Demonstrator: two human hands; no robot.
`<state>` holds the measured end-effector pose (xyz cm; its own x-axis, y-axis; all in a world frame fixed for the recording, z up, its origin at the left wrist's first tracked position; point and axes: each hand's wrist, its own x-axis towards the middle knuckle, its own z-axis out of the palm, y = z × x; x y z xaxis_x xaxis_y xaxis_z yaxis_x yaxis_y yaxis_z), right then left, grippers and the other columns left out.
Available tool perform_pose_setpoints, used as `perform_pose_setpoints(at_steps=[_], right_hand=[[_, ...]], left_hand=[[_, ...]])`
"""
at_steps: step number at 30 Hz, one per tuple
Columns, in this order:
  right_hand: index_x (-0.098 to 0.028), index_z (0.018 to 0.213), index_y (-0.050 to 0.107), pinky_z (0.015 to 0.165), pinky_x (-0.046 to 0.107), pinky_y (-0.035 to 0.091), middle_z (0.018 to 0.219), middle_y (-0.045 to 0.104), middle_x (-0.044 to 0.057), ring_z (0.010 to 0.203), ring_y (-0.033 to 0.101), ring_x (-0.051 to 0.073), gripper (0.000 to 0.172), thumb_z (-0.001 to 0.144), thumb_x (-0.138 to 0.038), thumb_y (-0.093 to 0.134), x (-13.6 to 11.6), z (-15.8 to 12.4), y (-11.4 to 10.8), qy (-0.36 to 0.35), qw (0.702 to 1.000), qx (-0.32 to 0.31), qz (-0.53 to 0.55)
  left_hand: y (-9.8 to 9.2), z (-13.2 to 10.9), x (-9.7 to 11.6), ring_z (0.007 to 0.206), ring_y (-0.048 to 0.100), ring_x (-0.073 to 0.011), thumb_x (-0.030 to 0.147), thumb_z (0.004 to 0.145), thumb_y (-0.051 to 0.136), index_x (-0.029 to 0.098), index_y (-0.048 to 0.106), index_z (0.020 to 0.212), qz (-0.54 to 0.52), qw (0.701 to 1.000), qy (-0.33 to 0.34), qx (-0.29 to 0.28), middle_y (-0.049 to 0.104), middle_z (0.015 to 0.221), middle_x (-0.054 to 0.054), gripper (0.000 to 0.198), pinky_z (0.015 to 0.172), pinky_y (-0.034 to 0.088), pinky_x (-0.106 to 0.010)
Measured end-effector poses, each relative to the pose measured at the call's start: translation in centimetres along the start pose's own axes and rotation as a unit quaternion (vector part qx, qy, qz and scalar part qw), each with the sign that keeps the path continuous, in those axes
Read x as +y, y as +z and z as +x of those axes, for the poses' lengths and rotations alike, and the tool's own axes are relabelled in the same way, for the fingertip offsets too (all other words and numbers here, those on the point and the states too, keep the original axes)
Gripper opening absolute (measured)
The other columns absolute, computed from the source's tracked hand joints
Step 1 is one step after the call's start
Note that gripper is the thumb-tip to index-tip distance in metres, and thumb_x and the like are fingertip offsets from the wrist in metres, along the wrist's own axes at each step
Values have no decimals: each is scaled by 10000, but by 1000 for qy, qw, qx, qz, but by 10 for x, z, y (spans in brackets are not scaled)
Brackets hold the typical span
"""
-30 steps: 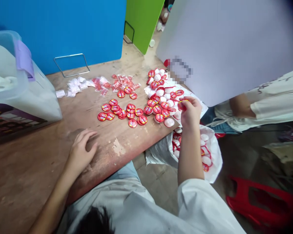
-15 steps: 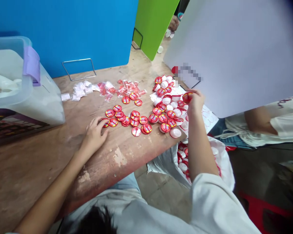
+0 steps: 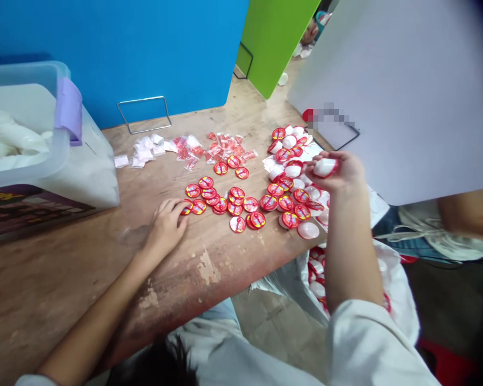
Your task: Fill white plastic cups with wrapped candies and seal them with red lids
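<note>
Dozens of round red discs [image 3: 241, 206], scuffed wooden table [image 3: 84, 257], right hand [image 3: 344, 174] pinching white dome [image 3: 325, 166], left hand [image 3: 165, 228] flat against discs

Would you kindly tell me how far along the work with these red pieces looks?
Looks done: a spread of red discs lies flat on the table. In hand: the right hand holds one white cup over the mixed pile; the left hand touches a disc at the spread's left end. Left: that pile at the table's edge and more pieces in the bag below.
</note>
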<state>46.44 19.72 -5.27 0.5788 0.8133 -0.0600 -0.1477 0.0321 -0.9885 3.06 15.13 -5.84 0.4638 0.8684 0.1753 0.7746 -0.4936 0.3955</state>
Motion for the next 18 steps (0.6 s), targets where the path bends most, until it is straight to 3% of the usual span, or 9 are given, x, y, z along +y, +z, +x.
perform_pose_setpoints(at_steps=[5,7,9,13,18], right_hand=[[-119,660,585,498,263,329,643,554,94,539,447,105,438,879,-324,266,-8,-5,11,139,989,24,49],[-141,568,548,493,259,319,694,592,133,566,485,112,482,879,-370,259,-10,-8,14,169,982,45,73],[-165,467,485,494,265,320,618,574,128,554,500,122,532,881,-393,241,-12,-11,14,178,980,55,77],[-170,387,471,447,262,265,395,434,62,414,418,101,614,902,-371,206,-17,-15,12,150,985,73,37],[-167,274,408,397,269,227,284,331,45,305,377,102,626,876,-182,237,-21,-18,12,27,984,173,-13]], left_hand=[[0,-1,-1,1089,524,-261,226,859,488,153,612,1103,12,1000,3,-6,628,1130,-107,283,920,410,-411],[-1,1,-2,1089,526,-258,240,860,489,156,612,1104,12,1000,2,-3,628,1133,-106,286,925,406,-410],[-4,6,-6,1087,530,-251,248,861,481,166,617,1091,13,1000,-8,3,635,1122,-97,279,929,407,-401],[-17,21,-23,1073,546,-251,247,852,461,177,623,1052,28,998,-47,26,653,1095,-84,267,930,415,-400],[-36,40,-54,1074,552,-280,220,820,450,141,622,1044,60,992,-90,61,647,1100,-121,293,960,404,-427]])
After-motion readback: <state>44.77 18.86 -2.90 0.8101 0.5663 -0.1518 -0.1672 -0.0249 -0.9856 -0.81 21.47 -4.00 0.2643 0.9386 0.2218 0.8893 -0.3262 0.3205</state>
